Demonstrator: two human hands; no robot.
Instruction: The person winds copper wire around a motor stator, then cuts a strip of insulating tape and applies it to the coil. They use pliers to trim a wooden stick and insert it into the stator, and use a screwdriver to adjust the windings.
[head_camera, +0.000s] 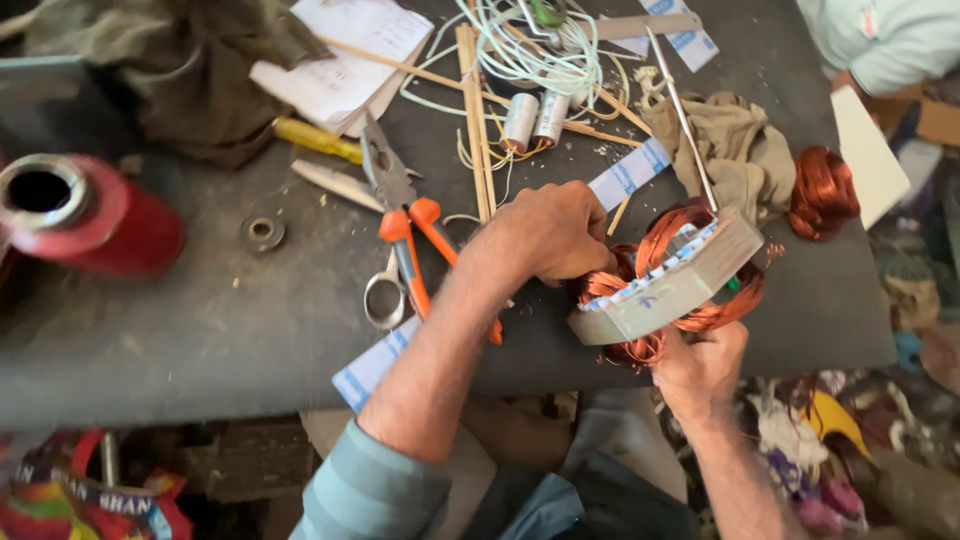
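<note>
A motor stator (668, 288), a grey ring packed with copper wire coils, rests tilted at the near edge of the dark table (200, 330). My left hand (545, 232) presses on its left side, fingers curled against the copper windings. My right hand (702, 365) grips the stator from below, at the table's edge. A thin metal rod (682, 118) leans up out of the coils toward the far side. White and blue paper strips line the stator's slots.
Orange-handled pliers (408, 225) and scissors (383, 298) lie left of my arm. A red spool (80, 213), a yellow-handled tool (318, 139), wooden sticks (474, 110), two small thread reels (535, 120), white cord, a rag (735, 150) and a loose copper coil (825, 192) crowd the table.
</note>
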